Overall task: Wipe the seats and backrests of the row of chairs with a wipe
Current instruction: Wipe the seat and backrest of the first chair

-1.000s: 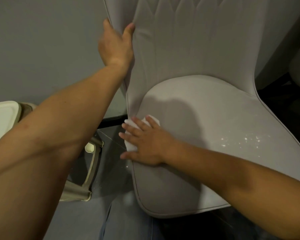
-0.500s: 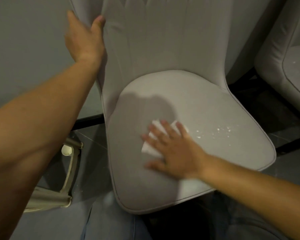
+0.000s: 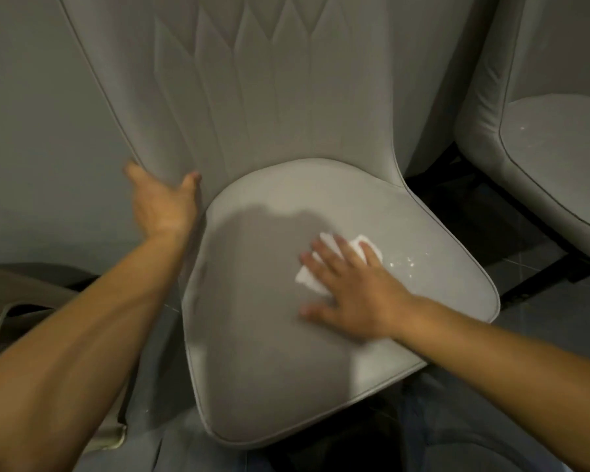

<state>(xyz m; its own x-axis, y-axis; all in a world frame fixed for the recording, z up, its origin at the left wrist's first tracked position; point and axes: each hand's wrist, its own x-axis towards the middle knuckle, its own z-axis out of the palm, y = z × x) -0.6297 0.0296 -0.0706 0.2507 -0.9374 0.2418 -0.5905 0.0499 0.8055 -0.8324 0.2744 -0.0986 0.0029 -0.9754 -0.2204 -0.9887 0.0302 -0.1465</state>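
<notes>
A grey upholstered chair is seen from above, its seat cushion (image 3: 252, 352) filling the middle of the view and its stitched backrest (image 3: 252, 97) rising toward twelve o'clock. A white wipe (image 3: 307, 279) is pressed flat on the seat, at about two o'clock from the cushion's centre, under the right hand (image 3: 351, 291). That hand is laid palm down with its fingers straight and spread, so the wipe is held by pressure, not pinched; only its white edges are seen past the fingertips and by the thumb side. Just beside the wipe, toward three o'clock, a scatter of small white specks (image 3: 404, 264) is seen on the seat. The left edge of the backrest is gripped by the left hand (image 3: 162, 206) at about ten o'clock from the seat's centre, the thumb laid on the front face and the fingers wrapped behind the piped edge. A shadow is cast over much of the cushion's left half. A second grey chair (image 3: 556, 148) is seen at two o'clock, close alongside the first, a few pale specks on its seat too. A beige object (image 3: 0, 311), only partly seen, lies at nine o'clock near the frame's edge, on a grey tiled floor (image 3: 559, 318)
</notes>
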